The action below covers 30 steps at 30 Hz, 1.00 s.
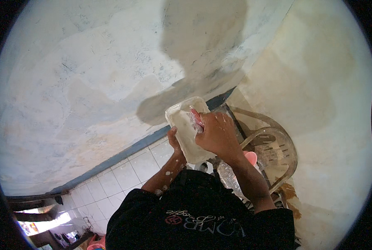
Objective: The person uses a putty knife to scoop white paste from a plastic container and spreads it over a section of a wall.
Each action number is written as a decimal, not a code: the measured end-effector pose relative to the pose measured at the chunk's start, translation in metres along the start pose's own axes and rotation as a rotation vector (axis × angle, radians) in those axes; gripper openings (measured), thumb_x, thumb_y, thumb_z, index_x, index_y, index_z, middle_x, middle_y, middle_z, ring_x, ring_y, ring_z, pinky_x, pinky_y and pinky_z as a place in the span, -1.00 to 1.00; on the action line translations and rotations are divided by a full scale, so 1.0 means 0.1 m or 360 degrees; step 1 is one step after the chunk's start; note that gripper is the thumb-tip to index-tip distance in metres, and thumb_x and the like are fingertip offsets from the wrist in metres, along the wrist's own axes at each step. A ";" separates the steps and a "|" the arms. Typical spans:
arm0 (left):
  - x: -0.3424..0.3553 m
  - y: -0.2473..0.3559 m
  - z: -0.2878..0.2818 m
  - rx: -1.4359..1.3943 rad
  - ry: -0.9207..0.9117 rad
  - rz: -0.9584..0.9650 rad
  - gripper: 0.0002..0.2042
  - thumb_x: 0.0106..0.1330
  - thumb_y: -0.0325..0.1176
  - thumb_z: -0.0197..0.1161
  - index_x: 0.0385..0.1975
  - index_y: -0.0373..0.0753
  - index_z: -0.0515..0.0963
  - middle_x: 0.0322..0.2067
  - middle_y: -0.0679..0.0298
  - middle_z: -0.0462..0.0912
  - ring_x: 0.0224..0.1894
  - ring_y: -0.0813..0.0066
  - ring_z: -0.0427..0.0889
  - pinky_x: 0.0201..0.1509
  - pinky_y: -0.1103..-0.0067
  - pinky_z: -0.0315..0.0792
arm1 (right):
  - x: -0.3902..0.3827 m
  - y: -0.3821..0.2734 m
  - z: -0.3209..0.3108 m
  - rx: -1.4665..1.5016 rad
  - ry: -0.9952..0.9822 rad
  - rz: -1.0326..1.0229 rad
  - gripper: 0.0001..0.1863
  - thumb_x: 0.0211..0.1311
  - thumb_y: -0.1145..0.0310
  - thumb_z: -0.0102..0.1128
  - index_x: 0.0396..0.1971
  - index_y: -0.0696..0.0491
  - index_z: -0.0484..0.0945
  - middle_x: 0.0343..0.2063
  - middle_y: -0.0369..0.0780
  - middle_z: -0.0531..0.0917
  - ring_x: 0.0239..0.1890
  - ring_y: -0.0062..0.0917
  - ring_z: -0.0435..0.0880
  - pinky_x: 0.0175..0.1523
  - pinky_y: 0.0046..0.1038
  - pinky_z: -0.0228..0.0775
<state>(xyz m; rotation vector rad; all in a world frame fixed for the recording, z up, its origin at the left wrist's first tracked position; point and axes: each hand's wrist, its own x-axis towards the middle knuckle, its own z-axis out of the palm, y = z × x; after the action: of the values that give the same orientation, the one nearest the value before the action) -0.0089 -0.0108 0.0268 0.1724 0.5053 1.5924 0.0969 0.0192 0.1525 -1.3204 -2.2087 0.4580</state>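
Observation:
A shallow rectangular tray (pixel 200 156), coated with whitish paint or filler, is held out in front of my body. My left hand (pixel 174 139) grips its left side, the thumb over the rim and the other fingers mostly hidden underneath. Over the tray's right half, my right hand (pixel 218 135) is closed around a red-handled tool (pixel 196 118) smeared with white. The tool's working end is not clear enough to tell its kind. White splashes dot my left forearm and right knuckles.
A patchy whitish wall (pixel 111 62) rises ahead, with a blue-grey band (pixel 123 156) along its foot. At right, a dirty plastic chair (pixel 292 154) stands by another wall (pixel 331 125). A pink container (pixel 251 157) is beside my right forearm. White tiles (pixel 123 175) cover the floor.

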 end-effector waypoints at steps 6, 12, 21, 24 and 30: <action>-0.02 0.02 0.04 -0.0086 0.0028 0.0000 -0.22 -0.03 0.14 0.05 0.21 -0.19 0.19 0.09 0.09 0.37 0.09 0.12 0.39 0.20 0.27 0.26 | 0.16 0.02 -0.27 0.0093 -0.0040 0.0154 -0.80 -0.23 0.44 0.12 -0.49 0.15 0.57 -0.58 0.05 0.54 -0.41 -0.01 0.52 -0.27 -0.09 0.33; 0.02 -0.04 -0.08 -0.0235 0.0068 -0.0004 -0.22 -0.02 0.13 0.05 0.22 -0.17 0.18 0.11 0.09 0.34 0.13 0.11 0.35 0.21 0.25 0.25 | 0.05 0.10 -0.10 0.0258 -0.0140 0.0168 -0.83 -0.16 0.41 0.19 -0.55 0.21 0.54 -0.63 0.04 0.55 -0.49 -0.01 0.53 -0.37 -0.19 0.33; -0.01 -0.03 -0.15 -0.0332 -0.0130 -0.0042 -0.26 0.00 0.14 0.07 0.18 -0.17 0.24 0.07 0.06 0.40 0.09 0.05 0.40 0.17 0.16 0.29 | 0.01 0.55 0.26 0.0216 0.0010 0.0106 -0.75 -0.20 0.32 0.17 -0.57 0.23 0.56 -0.65 0.05 0.55 -0.51 -0.06 0.59 -0.35 -0.20 0.40; -0.06 -0.01 -0.12 -0.0263 0.0026 -0.0040 -0.26 -0.02 0.10 0.05 0.19 -0.17 0.23 0.09 0.09 0.37 0.08 0.11 0.40 0.19 0.26 0.27 | 0.14 0.36 -0.10 0.0450 -0.0241 0.0280 -0.76 -0.22 0.34 0.15 -0.56 0.23 0.56 -0.64 0.07 0.55 -0.50 -0.03 0.59 -0.32 -0.19 0.40; 0.00 0.01 -0.18 -0.0285 -0.0112 -0.0076 -0.25 -0.03 0.11 0.10 0.17 -0.18 0.25 0.08 0.08 0.40 0.10 0.06 0.39 0.21 0.17 0.24 | 0.09 0.36 0.07 0.0291 -0.0231 0.0177 -0.79 -0.28 0.40 0.10 -0.59 0.23 0.54 -0.64 0.09 0.54 -0.48 0.00 0.58 -0.31 -0.16 0.40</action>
<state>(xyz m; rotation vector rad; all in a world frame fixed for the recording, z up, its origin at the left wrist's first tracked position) -0.0172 -0.0151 0.0109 0.0801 0.3080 1.5706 0.1147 0.0444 0.1296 -1.3528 -2.1552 0.8011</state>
